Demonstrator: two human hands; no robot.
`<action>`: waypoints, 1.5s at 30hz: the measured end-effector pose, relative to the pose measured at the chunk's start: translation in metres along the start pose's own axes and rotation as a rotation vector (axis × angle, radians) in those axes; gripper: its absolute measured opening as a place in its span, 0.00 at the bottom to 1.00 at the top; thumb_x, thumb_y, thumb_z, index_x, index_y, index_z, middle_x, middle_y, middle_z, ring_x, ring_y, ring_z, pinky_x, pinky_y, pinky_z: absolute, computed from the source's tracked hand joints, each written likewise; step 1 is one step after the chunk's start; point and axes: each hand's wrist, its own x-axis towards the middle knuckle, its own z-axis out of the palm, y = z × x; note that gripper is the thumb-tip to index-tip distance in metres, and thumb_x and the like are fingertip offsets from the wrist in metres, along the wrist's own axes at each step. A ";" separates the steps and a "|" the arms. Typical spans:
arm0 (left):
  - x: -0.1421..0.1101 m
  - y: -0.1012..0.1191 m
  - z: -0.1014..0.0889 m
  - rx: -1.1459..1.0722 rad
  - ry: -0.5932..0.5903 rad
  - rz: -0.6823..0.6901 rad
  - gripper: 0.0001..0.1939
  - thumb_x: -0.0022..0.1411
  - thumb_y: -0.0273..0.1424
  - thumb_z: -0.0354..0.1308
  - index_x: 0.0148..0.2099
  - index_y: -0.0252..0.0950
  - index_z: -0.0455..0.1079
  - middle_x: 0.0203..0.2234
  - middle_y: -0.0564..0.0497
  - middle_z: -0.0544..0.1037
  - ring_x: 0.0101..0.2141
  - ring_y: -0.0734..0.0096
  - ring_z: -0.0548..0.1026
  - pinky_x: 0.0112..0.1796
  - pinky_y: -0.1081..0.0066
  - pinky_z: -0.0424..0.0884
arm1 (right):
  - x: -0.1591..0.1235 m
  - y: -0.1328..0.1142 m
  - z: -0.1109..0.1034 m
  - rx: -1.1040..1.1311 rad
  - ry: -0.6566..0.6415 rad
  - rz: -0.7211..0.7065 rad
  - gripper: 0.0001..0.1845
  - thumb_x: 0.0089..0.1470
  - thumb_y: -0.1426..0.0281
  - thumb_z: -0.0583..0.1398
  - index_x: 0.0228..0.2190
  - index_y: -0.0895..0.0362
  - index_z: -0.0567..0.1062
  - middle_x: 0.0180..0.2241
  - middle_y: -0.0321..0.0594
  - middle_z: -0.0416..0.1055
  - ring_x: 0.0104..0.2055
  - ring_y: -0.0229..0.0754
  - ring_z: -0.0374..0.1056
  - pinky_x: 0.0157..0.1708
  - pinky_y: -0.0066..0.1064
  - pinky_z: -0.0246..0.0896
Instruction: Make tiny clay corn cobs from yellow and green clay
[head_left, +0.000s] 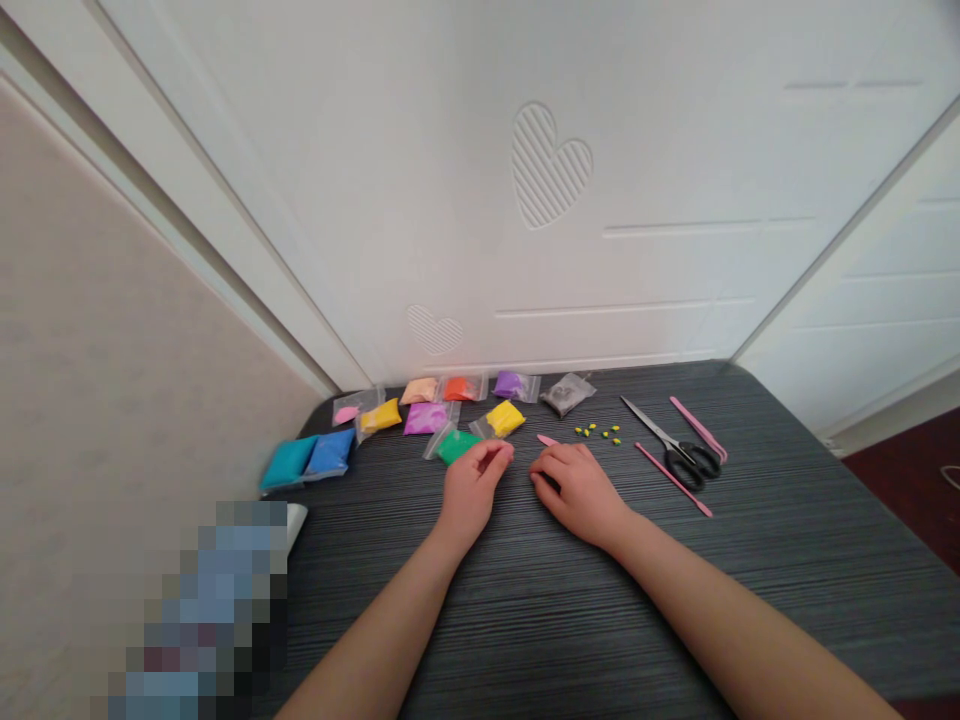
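My left hand (pixel 472 487) is closed in a pinch, thumb against fingertips, beside a bag of green clay (pixel 456 446). Whatever lies between those fingertips is too small or hidden to make out. To its right, my right hand (pixel 577 492) rests low over the table with its fingers curled inward; their undersides are hidden. The tip of a pink tool (pixel 547 439) shows just behind my right hand. Several tiny yellow-and-green pieces (pixel 604 434) lie behind and to the right of that hand. A bag of yellow clay (pixel 505 418) sits beyond both hands.
Black-handled scissors (pixel 671 448), a thin pink stick tool (pixel 673 480) and pink tweezers (pixel 699 430) lie at right. Several clay bags, including purple (pixel 511 385), orange (pixel 460 388) and blue (pixel 330 454), line the back and left. A white panel (pixel 450 200) rises behind the dark table (pixel 495 640).
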 end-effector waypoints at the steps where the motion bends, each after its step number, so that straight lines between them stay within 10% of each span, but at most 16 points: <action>1: 0.000 0.000 0.000 -0.007 0.002 -0.003 0.13 0.60 0.36 0.50 0.40 0.31 0.67 0.34 0.49 0.73 0.35 0.71 0.72 0.38 0.63 0.69 | 0.000 0.000 0.000 0.000 0.000 0.000 0.07 0.53 0.72 0.53 0.32 0.55 0.70 0.34 0.40 0.70 0.50 0.44 0.60 0.45 0.37 0.50; 45: 0.000 -0.001 0.001 0.072 0.101 0.056 0.13 0.57 0.38 0.53 0.31 0.32 0.64 0.23 0.55 0.66 0.25 0.77 0.66 0.29 0.71 0.66 | -0.001 -0.001 -0.001 -0.010 -0.007 0.011 0.07 0.54 0.72 0.52 0.32 0.55 0.70 0.34 0.39 0.69 0.49 0.43 0.60 0.45 0.36 0.50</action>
